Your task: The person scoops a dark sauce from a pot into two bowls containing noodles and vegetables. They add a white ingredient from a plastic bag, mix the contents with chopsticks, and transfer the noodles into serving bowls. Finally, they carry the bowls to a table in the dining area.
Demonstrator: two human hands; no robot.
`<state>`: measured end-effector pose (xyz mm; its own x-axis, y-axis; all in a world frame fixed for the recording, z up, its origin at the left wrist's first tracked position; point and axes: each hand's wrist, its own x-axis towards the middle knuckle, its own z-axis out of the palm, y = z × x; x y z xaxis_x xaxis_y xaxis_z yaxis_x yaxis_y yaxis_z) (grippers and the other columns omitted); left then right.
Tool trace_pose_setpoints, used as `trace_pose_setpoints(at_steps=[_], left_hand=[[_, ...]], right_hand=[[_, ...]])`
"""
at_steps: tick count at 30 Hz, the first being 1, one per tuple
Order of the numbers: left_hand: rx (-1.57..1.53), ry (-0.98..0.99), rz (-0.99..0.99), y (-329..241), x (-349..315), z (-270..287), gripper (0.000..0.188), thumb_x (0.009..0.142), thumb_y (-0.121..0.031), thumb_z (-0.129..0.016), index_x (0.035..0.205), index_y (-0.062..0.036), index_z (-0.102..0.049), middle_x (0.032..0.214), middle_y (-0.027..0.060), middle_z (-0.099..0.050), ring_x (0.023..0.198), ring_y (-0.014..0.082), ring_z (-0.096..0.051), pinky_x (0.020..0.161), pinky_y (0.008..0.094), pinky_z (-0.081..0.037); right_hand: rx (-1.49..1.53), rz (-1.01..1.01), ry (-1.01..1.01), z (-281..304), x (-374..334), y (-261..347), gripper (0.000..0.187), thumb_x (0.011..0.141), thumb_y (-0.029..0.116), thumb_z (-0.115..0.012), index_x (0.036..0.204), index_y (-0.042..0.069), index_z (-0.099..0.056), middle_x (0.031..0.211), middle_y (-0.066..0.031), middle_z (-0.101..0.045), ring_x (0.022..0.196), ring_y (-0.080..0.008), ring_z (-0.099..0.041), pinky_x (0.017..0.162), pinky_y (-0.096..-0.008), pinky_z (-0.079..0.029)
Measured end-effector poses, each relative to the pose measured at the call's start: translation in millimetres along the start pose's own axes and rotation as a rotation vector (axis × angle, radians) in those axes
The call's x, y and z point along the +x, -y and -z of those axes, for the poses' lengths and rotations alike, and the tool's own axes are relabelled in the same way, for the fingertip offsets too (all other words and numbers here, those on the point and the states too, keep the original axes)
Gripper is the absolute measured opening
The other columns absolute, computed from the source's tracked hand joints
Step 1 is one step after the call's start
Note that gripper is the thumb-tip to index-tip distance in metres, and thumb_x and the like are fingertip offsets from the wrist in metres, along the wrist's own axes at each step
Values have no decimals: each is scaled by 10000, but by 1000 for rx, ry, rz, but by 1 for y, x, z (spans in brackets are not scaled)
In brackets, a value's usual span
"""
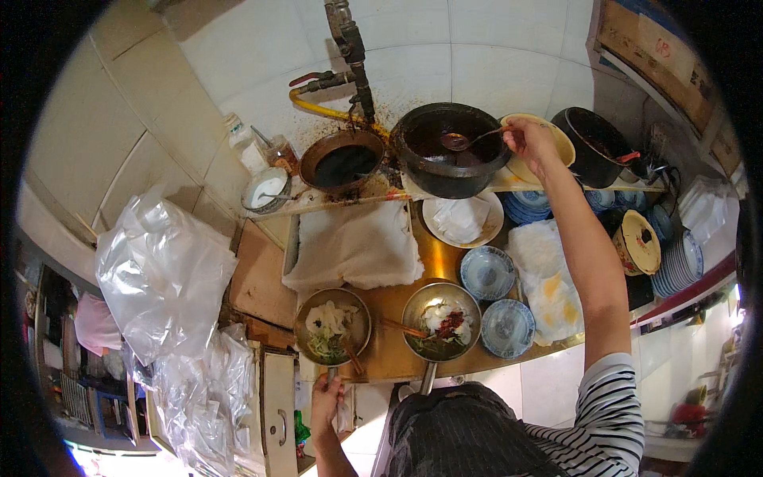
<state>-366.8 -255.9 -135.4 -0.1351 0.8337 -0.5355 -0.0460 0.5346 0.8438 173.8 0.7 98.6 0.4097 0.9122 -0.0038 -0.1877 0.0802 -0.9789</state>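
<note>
Your right hand (524, 141), right of upper centre in the frame, had its fingers closed on the handle of a ladle (456, 141), whose bowl was at the mouth of a large black pot (451, 185) of dark liquid. At lower left of centre, the fingers of your left hand (325, 397) were wrapped around the handle of a metal pan (304, 335) holding pale and green food and chopsticks (352, 358). Right of it sat a second pan (414, 308) with red-topped food, beside two blue bowls (509, 328).
</note>
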Motion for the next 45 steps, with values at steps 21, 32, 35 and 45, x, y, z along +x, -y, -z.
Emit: trace_pose_setpoints(at_steps=[21, 32, 35, 45], left_hand=[[165, 496, -250, -174, -30, -155, 184, 886, -159, -566, 948, 2, -502, 599, 18, -474, 465, 91, -406, 407, 243, -298], [193, 493, -238, -168, -32, -163, 183, 892, -157, -556, 956, 4, -496, 590, 24, -468, 452, 95, -412, 400, 249, -304], [201, 474, -242, -169, -35, -167, 178, 893, -161, -551, 939, 0, -495, 585, 20, -467, 449, 93, -412, 399, 250, -309], [154, 460, -263, -166, -42, -183, 193, 889, -199, -562, 888, -13, -511, 617, 19, -482, 464, 83, -421, 412, 239, -326]], right_hand=[[-176, 196, 335, -36, -168, 34, 165, 862, 145, -581, 965, 20, -608, 746, -50, -586, 637, -147, -567, 563, -269, -462], [-823, 1134, 556, -5, -208, -1, 190, 768, 45, -627, 957, 35, -610, 854, -113, -590, 714, -241, -597, 600, -310, -481], [-401, 623, 370, -4, -208, -10, 140, 830, 79, -592, 954, 15, -605, 832, -94, -599, 680, -183, -592, 583, -271, -476], [501, -7, 104, 15, -116, 2, 170, 889, 119, -513, 969, -17, -578, 817, -116, -629, 626, -134, -592, 526, -214, -492]])
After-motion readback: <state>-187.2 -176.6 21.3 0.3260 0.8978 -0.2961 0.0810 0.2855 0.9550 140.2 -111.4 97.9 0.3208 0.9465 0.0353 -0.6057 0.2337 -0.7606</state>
